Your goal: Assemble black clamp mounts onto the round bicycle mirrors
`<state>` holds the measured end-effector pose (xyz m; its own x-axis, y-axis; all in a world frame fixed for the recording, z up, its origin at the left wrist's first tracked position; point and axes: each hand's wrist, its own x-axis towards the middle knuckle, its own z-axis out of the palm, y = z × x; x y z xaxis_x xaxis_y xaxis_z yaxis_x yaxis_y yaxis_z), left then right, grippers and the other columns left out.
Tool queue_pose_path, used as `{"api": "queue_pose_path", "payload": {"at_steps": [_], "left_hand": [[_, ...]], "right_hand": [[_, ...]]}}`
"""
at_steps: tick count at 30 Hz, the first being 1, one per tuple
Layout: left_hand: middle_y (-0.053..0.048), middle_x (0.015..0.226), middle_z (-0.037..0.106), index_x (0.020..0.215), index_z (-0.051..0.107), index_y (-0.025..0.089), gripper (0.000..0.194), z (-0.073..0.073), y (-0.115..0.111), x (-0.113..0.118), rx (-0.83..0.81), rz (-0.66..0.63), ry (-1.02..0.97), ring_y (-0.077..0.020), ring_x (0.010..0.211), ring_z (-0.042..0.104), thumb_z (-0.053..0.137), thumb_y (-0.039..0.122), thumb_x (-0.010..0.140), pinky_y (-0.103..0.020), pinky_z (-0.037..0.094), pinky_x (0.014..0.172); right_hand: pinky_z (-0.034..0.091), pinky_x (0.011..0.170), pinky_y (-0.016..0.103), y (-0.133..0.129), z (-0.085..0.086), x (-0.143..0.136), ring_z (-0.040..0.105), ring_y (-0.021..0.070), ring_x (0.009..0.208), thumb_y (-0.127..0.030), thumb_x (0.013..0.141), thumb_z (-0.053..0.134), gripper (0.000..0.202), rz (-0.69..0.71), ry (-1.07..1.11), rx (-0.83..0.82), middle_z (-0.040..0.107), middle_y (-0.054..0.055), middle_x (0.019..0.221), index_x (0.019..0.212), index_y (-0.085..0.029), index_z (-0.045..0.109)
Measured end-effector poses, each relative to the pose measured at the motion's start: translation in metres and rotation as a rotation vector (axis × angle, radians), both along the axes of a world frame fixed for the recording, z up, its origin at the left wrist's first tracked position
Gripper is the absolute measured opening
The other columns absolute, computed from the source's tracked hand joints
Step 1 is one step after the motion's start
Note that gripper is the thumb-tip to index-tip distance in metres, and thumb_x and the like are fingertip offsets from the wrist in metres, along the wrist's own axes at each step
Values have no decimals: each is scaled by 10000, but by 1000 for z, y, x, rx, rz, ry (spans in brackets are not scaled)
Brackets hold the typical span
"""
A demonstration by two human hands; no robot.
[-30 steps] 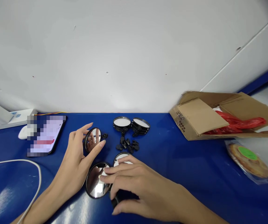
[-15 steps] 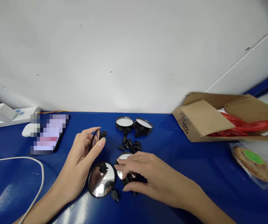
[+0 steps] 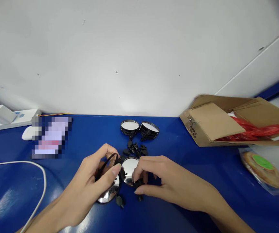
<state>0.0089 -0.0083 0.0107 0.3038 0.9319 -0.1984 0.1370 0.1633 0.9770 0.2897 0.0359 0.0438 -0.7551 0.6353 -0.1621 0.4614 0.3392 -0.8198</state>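
Tilted on edge, a round black-rimmed mirror [image 3: 108, 162] is held between the thumb and fingers of my left hand [image 3: 98, 181]. Beneath it a second round mirror [image 3: 109, 193] lies on the blue table, partly covered by that hand. My right hand [image 3: 161, 178] pinches a small black clamp part [image 3: 138, 183] beside a third round mirror [image 3: 129, 170] lying flat. One loose black part [image 3: 120, 201] lies nearer the front. Several black clamp parts [image 3: 134, 149] are clustered behind the mirrors. Farther back are two stacks of round mirrors [image 3: 129, 125].
A phone [image 3: 52, 137], a white mouse-like object [image 3: 31, 132] and a power strip [image 3: 25, 117] lie at the left, with a white cable [image 3: 43, 174] nearer. An open cardboard box [image 3: 214, 121] and a wrapped pastry [image 3: 265, 168] are at the right.
My left hand has moved right and slightly toward me with its mirror, now over the lying mirror. My right hand has shifted slightly right, its fingers closing round the black part and uncovering more of the third mirror.
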Motion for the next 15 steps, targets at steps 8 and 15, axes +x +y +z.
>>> {"api": "queue_pose_path", "payload": {"at_steps": [8, 15], "left_hand": [[53, 779, 512, 1034, 603, 257, 435, -2, 6, 2, 40, -71, 186, -162, 693, 426, 676, 683, 1082, -271, 346, 593], [66, 751, 520, 1027, 596, 263, 342, -2, 9, 0, 98, -65, 272, -162, 650, 480, 684, 589, 1081, -270, 367, 594]], "right_hand": [[551, 856, 297, -2, -5, -5, 719, 168, 945, -352, 1112, 808, 117, -52, -75, 54, 737, -2, 1238, 1142, -269, 732], [543, 824, 299, -5, -9, -7, 723, 158, 898, -330, 1111, 807, 105, -16, -100, 125, 744, 8, 1382, 1110, -257, 731]]}}
